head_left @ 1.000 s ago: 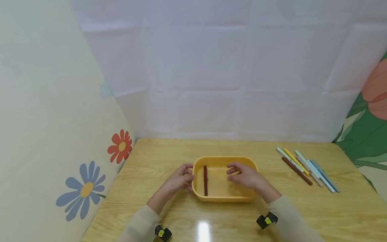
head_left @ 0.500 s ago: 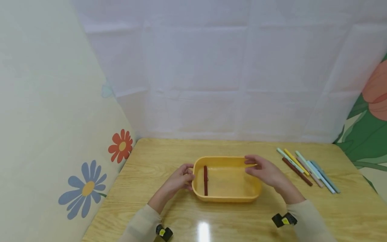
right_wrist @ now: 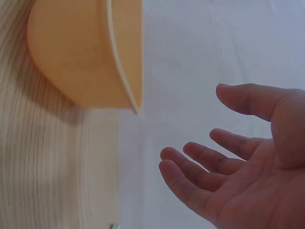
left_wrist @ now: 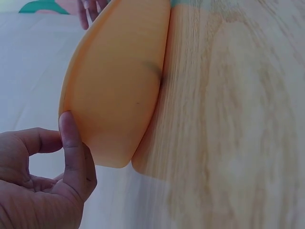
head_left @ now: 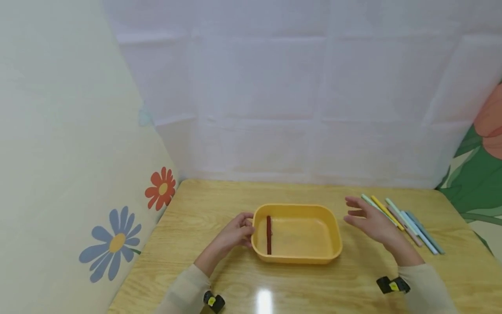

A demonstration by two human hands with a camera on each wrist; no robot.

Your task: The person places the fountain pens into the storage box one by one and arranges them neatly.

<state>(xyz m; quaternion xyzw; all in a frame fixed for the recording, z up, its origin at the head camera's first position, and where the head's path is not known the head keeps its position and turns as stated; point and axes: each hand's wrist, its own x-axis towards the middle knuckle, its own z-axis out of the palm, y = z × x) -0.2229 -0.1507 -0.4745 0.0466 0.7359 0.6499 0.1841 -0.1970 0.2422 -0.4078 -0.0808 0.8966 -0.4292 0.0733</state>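
A yellow plastic tray [head_left: 302, 260] with rounded corners stands on the table. One dark red-brown marker pen [head_left: 269, 235] lies inside it near the left end. My left hand [head_left: 234, 233] pinches the tray's left rim, with thumb and index finger meeting at the edge in the left wrist view. To the right of the tray, my right hand [head_left: 372, 222] hovers with fingers spread and nothing in them; the right wrist view shows the bare palm [right_wrist: 257, 186]. Beyond that hand lie several marker pens [head_left: 425, 233] in a loose pile, partly hidden behind it.
The wooden table [head_left: 211, 196] runs back to a white cloth [head_left: 251, 87] hung behind it. At the left stands a wall panel [head_left: 59, 152] with printed flowers. Another floral panel [head_left: 478, 174] is at the right edge.
My right hand has moved from over the inside of the tray, past its right rim, to beside the pen pile. The left hand has stayed at the left rim.
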